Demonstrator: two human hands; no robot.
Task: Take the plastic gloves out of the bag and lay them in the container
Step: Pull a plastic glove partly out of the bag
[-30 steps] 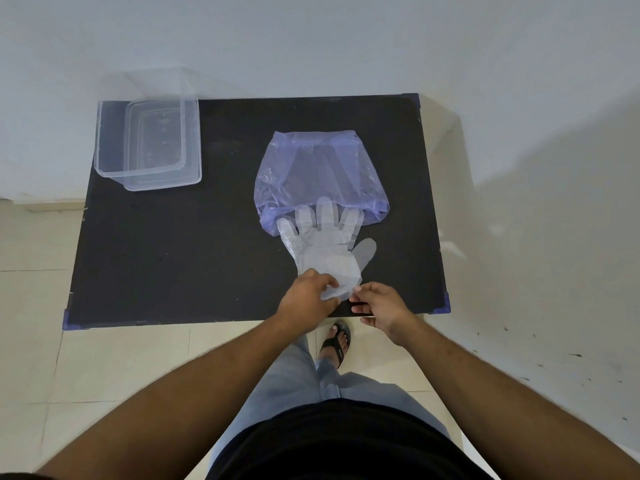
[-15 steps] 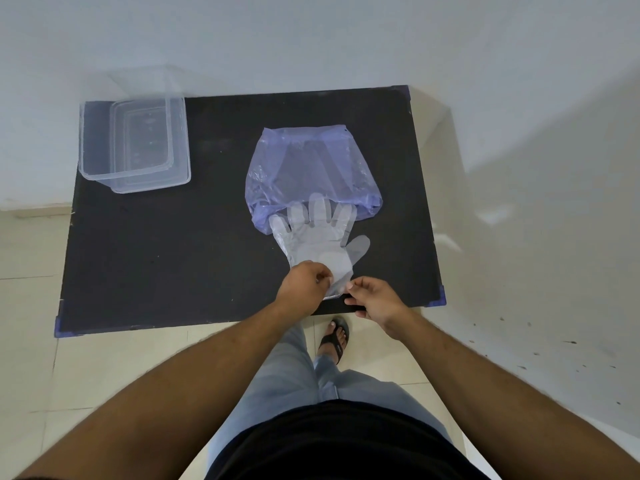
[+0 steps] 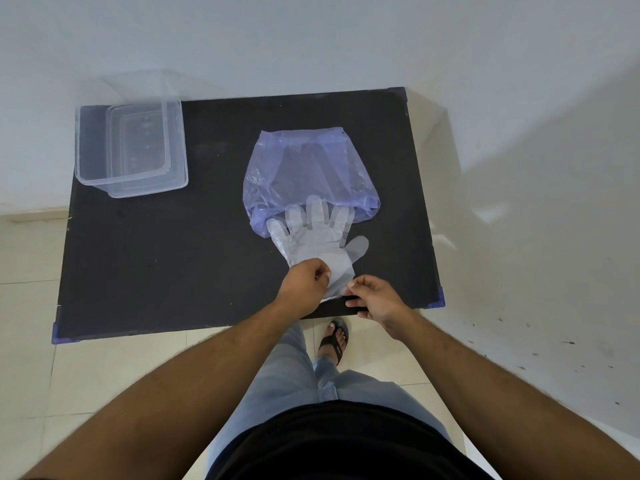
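A translucent purple bag (image 3: 308, 171) lies flat on the black table (image 3: 166, 258), its mouth toward me. Clear plastic gloves (image 3: 317, 244) lie spread half out of it, fingertips still over the bag's mouth, thumb pointing right. My left hand (image 3: 306, 284) pinches the cuff at its left side. My right hand (image 3: 372, 296) pinches the cuff's right corner near the table's front edge. An empty clear rectangular container (image 3: 130, 150) stands at the table's far left corner.
The table stands against a white wall (image 3: 311, 39), with another wall close on the right. My sandalled foot (image 3: 334, 337) shows on the tiled floor under the front edge.
The gloves and both hands hold almost the same place; the fingers have shifted slightly on the cuff. The head camera has moved a little.
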